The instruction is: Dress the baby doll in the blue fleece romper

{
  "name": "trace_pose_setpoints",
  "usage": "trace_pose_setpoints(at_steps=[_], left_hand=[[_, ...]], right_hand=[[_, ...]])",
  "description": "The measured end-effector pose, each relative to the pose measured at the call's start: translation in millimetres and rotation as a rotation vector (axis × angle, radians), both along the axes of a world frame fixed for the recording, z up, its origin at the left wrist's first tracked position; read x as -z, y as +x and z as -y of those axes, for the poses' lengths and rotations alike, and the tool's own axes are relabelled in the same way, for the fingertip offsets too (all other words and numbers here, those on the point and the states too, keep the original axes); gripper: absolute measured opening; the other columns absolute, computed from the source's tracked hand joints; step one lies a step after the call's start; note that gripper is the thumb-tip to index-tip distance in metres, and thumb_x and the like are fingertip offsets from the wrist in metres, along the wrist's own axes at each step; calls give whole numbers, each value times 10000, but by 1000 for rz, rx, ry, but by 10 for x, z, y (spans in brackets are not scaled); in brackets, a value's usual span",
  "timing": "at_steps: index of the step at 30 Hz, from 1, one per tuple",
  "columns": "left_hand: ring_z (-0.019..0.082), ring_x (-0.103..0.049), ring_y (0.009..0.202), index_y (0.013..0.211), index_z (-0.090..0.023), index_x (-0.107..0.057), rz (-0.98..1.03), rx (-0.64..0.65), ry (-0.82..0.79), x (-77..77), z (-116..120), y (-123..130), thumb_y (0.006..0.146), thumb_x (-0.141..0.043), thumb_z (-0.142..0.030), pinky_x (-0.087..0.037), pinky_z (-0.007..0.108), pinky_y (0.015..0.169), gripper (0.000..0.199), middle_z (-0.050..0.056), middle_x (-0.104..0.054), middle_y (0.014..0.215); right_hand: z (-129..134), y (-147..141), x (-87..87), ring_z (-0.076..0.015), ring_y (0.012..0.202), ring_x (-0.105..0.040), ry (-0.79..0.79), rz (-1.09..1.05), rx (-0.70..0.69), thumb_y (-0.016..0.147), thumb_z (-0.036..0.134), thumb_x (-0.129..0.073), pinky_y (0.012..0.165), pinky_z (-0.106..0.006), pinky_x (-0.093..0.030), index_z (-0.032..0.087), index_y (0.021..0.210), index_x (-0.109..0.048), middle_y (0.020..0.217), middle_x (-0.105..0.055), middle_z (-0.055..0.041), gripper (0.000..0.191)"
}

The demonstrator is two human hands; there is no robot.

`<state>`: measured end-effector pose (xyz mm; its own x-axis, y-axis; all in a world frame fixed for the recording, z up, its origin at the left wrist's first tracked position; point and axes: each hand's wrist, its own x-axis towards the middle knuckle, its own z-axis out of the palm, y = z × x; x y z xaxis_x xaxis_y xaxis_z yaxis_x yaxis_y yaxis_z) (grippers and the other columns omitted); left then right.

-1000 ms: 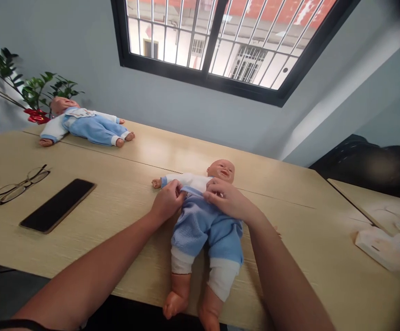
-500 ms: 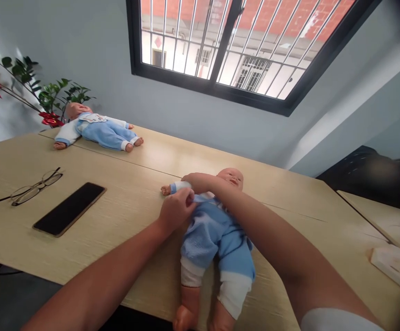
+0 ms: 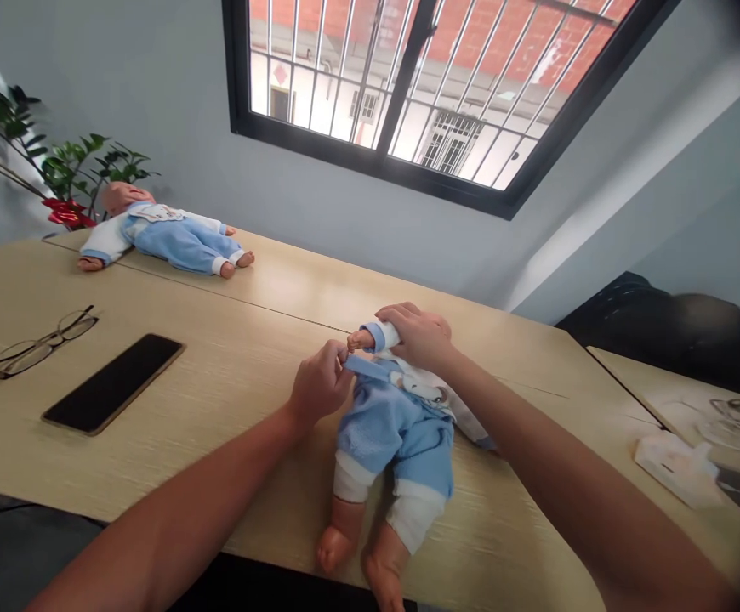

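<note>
A baby doll [image 3: 373,425] in blue overalls with white cuffs lies on its back on the wooden table, feet towards me. My left hand [image 3: 322,382] is closed in a pinch on a blue strap [image 3: 367,367] of the overalls, pulling it out to the left. My right hand [image 3: 416,333] grips the doll's white-sleeved arm [image 3: 381,336], which is bent across towards the strap. That hand and forearm hide most of the doll's head and part of its chest. Its other arm lies partly under my right forearm.
A second doll [image 3: 179,242] in like clothes lies at the back left, near a potted plant [image 3: 67,170]. Eyeglasses [image 3: 38,347] and a black phone [image 3: 115,382] rest on the left of the table [image 3: 248,348]. A tissue pack [image 3: 676,466] sits at the right.
My right hand has drawn the doll's arm inward and up, and its fingers now show around the sleeve. The strap is stretched out from the left hand. The view has shifted right.
</note>
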<state>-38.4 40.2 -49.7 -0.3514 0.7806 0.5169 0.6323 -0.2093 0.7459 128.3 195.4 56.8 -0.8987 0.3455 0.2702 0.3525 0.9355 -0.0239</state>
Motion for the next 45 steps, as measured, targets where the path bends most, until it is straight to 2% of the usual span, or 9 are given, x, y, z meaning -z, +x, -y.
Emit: trace_pose_setpoints(at_steps=[5, 9, 14, 20, 27, 30, 35, 40, 45], left_hand=[[164, -523, 579, 901, -255, -434, 157, -26, -6, 18, -6, 24, 981, -516, -422, -348, 275, 600, 203, -49, -538, 683], [146, -545, 545, 895, -257, -406, 305, 73, -37, 58, -48, 14, 992, -495, -400, -370, 260, 575, 195, -76, -533, 644], [132, -473, 541, 856, -250, -403, 311, 58, -61, 115, -118, -50, 965, -518, -411, -334, 256, 553, 226, -88, -439, 632], [136, -465, 565, 874, -245, -422, 277, 47, -42, 142, -132, -87, 961, -528, -416, -333, 261, 562, 219, -80, -435, 668], [181, -589, 622, 913, -252, -469, 71, -24, -150, -2, -118, -219, 971, -534, -453, -359, 268, 587, 219, -46, -555, 690], [198, -655, 590, 923, -249, -483, 123, 41, -294, -131, -60, -337, 987, -500, -540, -386, 276, 559, 298, -17, -653, 695], [218, -674, 514, 1032, -247, -516, 235, 258, -519, -241, 105, -297, 911, -601, -641, -400, 279, 495, 420, -12, -711, 679], [239, -674, 649, 1214, -237, -566, -39, 113, -356, -259, 133, -202, 903, -663, -437, -386, 285, 585, 382, -6, -697, 699], [230, -660, 677, 1196, -279, -700, -225, 151, -252, -311, 109, -302, 935, -610, -423, -381, 294, 619, 311, 23, -718, 755]], right_hand=[[33, 143, -13, -288, 1251, -539, 65, 66, -93, 831, 27, -541, 1055, -439, -397, 239, 1191, -650, 1285, -690, -92, 432], [133, 158, 6, -294, 1256, -542, 81, 112, -158, 916, 84, -496, 1066, -473, -395, 234, 1216, -662, 1307, -680, -113, 374], [364, -16, -66, -252, 1195, -620, -321, 125, -190, 836, 85, -534, 1043, -400, -458, 206, 1255, -680, 1296, -700, -101, 459], [605, -373, -154, -204, 822, -652, -528, 165, 53, 994, 373, -521, 755, -308, -487, 189, 847, -752, 904, -729, -73, 330], [394, -490, -180, -141, 661, -539, -898, 126, 226, 908, 360, -586, 612, -255, -425, 200, 833, -693, 752, -656, -5, 206], [302, -501, -140, -139, 608, -482, -990, 111, 291, 889, 343, -586, 553, -249, -389, 195, 778, -644, 651, -578, 2, 194], [292, -561, -72, -141, 585, -453, -1021, 122, 353, 856, 349, -605, 532, -267, -377, 206, 680, -571, 643, -558, -2, 229], [277, -653, -105, -135, 513, -403, -932, 225, 459, 864, 497, -641, 489, -300, -308, 211, 618, -536, 606, -530, -10, 391], [151, -735, -90, -129, 526, -412, -920, 200, 428, 831, 488, -725, 507, -290, -329, 204, 620, -565, 598, -529, -7, 388]])
